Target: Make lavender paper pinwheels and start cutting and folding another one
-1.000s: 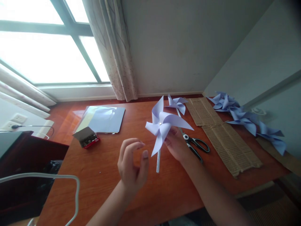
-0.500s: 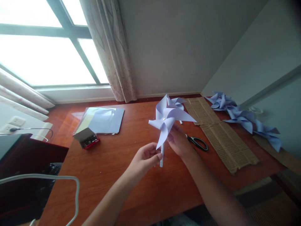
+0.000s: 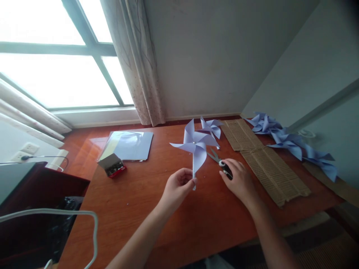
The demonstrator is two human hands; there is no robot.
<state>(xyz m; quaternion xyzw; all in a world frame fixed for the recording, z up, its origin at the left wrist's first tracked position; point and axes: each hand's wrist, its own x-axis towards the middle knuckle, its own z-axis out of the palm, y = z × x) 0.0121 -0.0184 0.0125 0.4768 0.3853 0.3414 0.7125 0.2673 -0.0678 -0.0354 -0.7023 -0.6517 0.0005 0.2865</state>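
Observation:
My left hand [image 3: 181, 183] pinches the lower end of a white stick between thumb and fingers. The stick belongs to a pale lilac paper pinwheel [image 3: 198, 144], held upright above the table with a small metal pin at its centre. To its right, my right hand [image 3: 238, 179] is closed around the dark handles of a pair of scissors [image 3: 215, 157]. The blades are partly spread and point away from me, to the left; my fingers cover part of the handles. Behind the held pinwheel lies a second pinwheel [image 3: 211, 126] on the table.
A corrugated cardboard piece [image 3: 269, 168] lies on the right of the wooden table [image 3: 140, 220], with several more pinwheels [image 3: 288, 142] beyond it. At the left are an open red box [image 3: 113, 168] of small metal pieces and a clear sleeve of paper sheets [image 3: 131, 145].
My right hand has left the pinwheel and moved right and down onto the scissors, whose blades now show. The pinwheel has turned on its stick; my left hand still holds it.

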